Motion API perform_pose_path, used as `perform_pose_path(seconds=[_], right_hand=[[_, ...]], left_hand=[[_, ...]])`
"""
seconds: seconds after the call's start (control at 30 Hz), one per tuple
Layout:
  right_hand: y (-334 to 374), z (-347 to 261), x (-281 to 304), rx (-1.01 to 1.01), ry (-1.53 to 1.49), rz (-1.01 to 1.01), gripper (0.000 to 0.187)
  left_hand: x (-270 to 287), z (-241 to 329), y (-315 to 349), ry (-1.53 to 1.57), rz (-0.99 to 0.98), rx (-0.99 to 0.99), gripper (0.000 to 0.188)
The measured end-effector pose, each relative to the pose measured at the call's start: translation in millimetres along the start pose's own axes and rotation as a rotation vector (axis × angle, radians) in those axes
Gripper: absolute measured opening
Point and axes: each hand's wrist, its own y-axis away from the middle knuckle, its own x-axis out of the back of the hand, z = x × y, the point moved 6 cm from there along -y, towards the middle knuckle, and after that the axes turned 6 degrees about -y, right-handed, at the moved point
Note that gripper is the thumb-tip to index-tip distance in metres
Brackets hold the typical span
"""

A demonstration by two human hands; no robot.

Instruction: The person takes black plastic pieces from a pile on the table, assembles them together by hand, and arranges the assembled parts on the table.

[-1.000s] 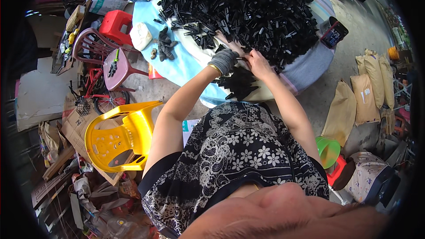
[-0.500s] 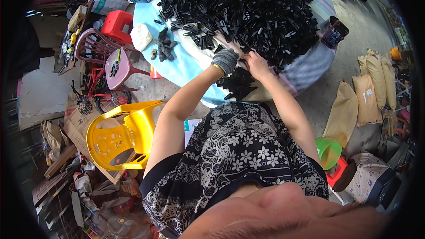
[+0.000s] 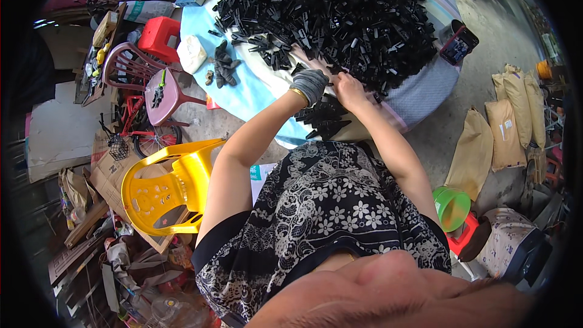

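The large pile of black clip-like pieces (image 3: 328, 18), their long axes pointing every way, lies on the cloth-covered worktop (image 3: 258, 104) at twelve o'clock from the bare right hand (image 3: 350, 92), which is nearer its edge than the gloved left hand (image 3: 311, 86). A smaller dark heap (image 3: 326, 118) sits at five o'clock from the left hand. Both hands curl their fingers inward close together, but whether either pinches a piece is too small to make out.

Gloved left hand (image 3: 311, 85), bare right hand (image 3: 351, 92), fingers (image 3: 341, 78) close together, black plastic pile (image 3: 334, 18) beyond, yellow chair (image 3: 173, 191) at left
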Motion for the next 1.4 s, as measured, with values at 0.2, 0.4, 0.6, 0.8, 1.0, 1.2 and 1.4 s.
perform_pose_path(seconds=[0.2,0.4,0.6,0.8,1.0,1.2,1.4], right_hand=[[4,2,14,-0.213,-0.156,0.089,0.019],[0,-2,17,0.026,-0.194,0.176,0.009],[9,1,19,0.113,-0.215,0.271,0.013],[11,7,16,0.041,-0.286,0.283,0.02],[4,17,15,-0.123,-0.79,0.134,0.024],[13,-5,6,-0.431,-1.246,-0.327,0.012],[7,-13,18,-0.214,-0.439,-0.114,0.024]], left_hand=[[3,14,-18,-0.111,0.017,-0.044,0.023],[12,11,-26,-0.069,-0.103,-0.075,0.021],[29,28,-22,0.042,-0.178,-0.138,0.021],[-43,21,-57,0.021,-0.204,-0.211,0.024],[24,-6,3,0.442,-0.06,-0.049,0.055],[25,9,43,0.547,0.022,-0.039,0.062],[21,-29,37,0.429,0.184,0.092,0.03]])
